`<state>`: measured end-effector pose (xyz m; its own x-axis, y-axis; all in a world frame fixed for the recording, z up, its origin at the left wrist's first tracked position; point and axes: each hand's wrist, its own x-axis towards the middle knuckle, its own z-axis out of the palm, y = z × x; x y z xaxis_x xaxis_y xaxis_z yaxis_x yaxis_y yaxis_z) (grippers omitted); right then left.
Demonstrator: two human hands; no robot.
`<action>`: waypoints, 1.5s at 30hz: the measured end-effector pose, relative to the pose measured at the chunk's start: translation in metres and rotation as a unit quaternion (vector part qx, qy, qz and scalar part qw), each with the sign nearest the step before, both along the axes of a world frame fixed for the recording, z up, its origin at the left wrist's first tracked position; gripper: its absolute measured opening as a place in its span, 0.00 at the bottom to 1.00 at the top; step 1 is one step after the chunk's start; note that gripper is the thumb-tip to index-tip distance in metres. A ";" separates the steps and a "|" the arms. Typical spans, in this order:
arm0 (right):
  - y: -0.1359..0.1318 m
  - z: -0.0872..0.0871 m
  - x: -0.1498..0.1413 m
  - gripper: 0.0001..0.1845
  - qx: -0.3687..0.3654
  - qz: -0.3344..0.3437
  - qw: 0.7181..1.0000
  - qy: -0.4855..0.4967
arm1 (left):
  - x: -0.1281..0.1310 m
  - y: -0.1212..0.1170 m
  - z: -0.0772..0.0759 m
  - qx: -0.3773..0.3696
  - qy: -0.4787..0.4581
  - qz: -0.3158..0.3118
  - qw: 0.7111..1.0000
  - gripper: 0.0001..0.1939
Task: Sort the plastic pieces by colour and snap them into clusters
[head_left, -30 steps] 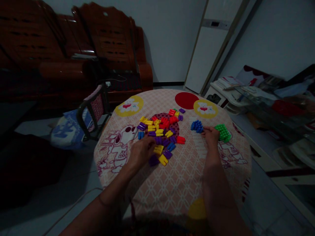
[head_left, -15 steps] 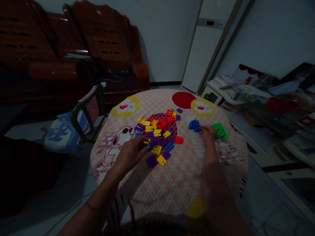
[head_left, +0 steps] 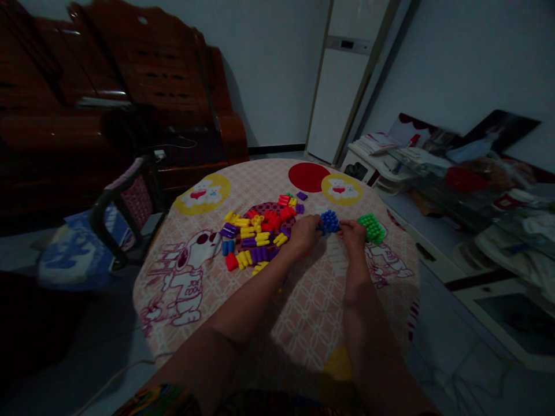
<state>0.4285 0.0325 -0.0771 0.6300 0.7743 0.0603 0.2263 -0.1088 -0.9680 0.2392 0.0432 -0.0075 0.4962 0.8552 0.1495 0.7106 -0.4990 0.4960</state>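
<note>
A cluster of joined blue building blocks (head_left: pixel 329 222) is between my two hands, above the patterned tablecloth. My right hand (head_left: pixel 353 236) pinches its right side with the fingertips. My left hand (head_left: pixel 304 234) is closed at its left side, on a blue block mostly hidden by the fingers. Just right of my right hand lies a block of joined green pieces (head_left: pixel 372 228). Left of my left hand spread loose blocks: yellow ones (head_left: pixel 262 238), red ones (head_left: pixel 272 220), purple ones (head_left: pixel 259 254) and a blue one (head_left: pixel 228 247). My left forearm covers part of this pile.
The round table (head_left: pixel 303 323) wears a printed cloth. A chair (head_left: pixel 130 202) stands at its left, and a wooden sofa (head_left: pixel 165 75) behind. On the right, a cabinet with a glass top (head_left: pixel 433 179) carries papers and bags.
My left hand has moved right from the loose pile to the blue cluster, carrying a blue block. My right hand stays at the cluster. The view has turned slightly right.
</note>
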 end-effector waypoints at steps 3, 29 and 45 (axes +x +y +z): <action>0.000 -0.001 0.000 0.15 0.011 0.006 1.000 -0.003 | 0.010 0.006 -0.008 0.003 0.024 -0.020 0.999 0.12; -0.003 -0.002 0.002 0.19 -0.002 0.007 1.000 -0.029 | -0.097 -0.029 0.021 -0.004 0.054 0.064 0.996 0.08; -0.002 -0.004 0.003 0.19 -0.002 0.006 0.999 -0.031 | -0.202 -0.017 -0.004 -0.018 0.126 0.272 0.954 0.12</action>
